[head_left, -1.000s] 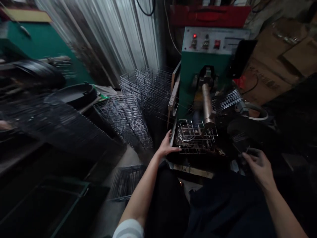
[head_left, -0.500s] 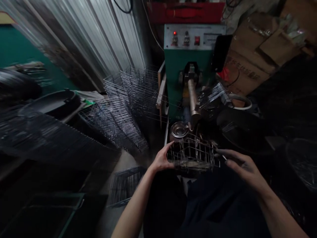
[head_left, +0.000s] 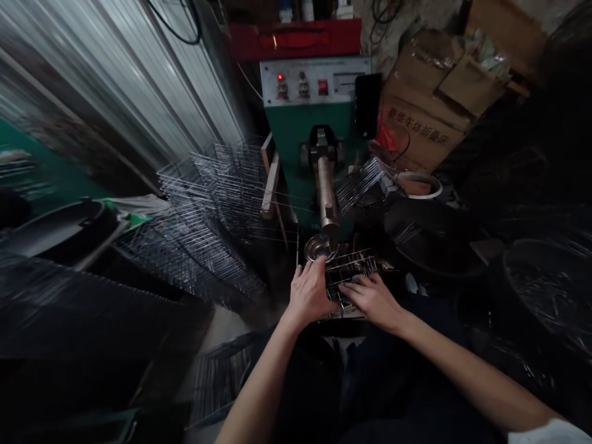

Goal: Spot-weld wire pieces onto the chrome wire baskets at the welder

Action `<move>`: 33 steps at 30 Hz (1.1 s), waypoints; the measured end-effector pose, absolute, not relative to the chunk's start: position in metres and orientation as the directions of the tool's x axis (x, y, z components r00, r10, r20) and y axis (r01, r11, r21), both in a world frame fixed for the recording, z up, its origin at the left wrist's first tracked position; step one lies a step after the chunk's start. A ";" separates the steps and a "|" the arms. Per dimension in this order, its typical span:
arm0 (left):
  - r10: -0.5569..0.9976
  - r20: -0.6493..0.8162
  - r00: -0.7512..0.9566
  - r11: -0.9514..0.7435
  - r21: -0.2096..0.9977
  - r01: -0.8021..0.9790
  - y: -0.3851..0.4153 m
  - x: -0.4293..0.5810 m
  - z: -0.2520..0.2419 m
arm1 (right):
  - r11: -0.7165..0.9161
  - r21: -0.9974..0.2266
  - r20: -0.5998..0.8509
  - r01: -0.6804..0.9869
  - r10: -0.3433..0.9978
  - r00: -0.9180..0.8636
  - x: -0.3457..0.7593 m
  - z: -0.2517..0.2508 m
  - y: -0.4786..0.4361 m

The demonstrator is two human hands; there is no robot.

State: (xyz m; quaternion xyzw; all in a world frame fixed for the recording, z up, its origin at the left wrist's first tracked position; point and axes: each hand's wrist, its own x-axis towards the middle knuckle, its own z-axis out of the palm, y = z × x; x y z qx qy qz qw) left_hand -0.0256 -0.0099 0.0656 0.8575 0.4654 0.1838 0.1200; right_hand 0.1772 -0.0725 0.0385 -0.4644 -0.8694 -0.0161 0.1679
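A small wire basket (head_left: 354, 269) lies under the copper arm (head_left: 326, 194) of a green welding machine (head_left: 314, 123). My left hand (head_left: 311, 293) grips the basket's left side with fingers curled over its edge. My right hand (head_left: 374, 298) lies on top of the wire grid, fingers stretched and pressing down. A round metal dish (head_left: 317, 245) sits just behind the basket, below the arm's tip.
Stacks of wire racks (head_left: 213, 216) lean against the corrugated wall at left. More wire pieces (head_left: 358, 182) fan out right of the machine. Cardboard boxes (head_left: 430, 105) stand behind at right. Dark tubs (head_left: 60, 228) sit at far left, another wire rack (head_left: 217, 382) on the floor.
The basket has come down flat under the machine arm. My right hand moved left from the basket's right edge onto its top. The view swung to the right.
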 end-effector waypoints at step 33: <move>0.878 0.145 0.455 -0.477 0.320 0.818 0.069 -0.022 0.096 | 0.309 -0.217 0.460 0.926 0.869 -0.183 0.173 0.052 -0.003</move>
